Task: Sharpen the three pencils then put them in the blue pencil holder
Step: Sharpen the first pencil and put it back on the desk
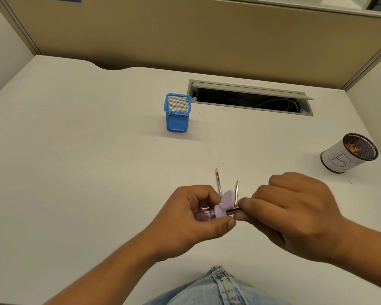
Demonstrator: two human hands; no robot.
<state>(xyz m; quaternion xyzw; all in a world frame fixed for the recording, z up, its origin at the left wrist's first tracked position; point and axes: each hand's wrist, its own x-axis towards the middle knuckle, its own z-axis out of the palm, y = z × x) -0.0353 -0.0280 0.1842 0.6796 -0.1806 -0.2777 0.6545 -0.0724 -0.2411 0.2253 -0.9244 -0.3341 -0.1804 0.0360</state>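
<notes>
My left hand grips a purple pencil sharpener with a clear body, low over the desk's near middle. My right hand pinches a dark pencil whose end is pushed into the sharpener from the right; most of it is hidden by my fingers. Two other pencils lie on the desk just behind my hands with their sharp tips pointing away, one on the left and one on the right. The blue mesh pencil holder stands upright farther back, with nothing showing inside it.
A white-wrapped round mesh cup holding pencil shavings stands at the right. An open cable slot is cut into the desk behind the blue holder. Beige partition walls close the desk off at the back and sides. My jeans show at the near edge.
</notes>
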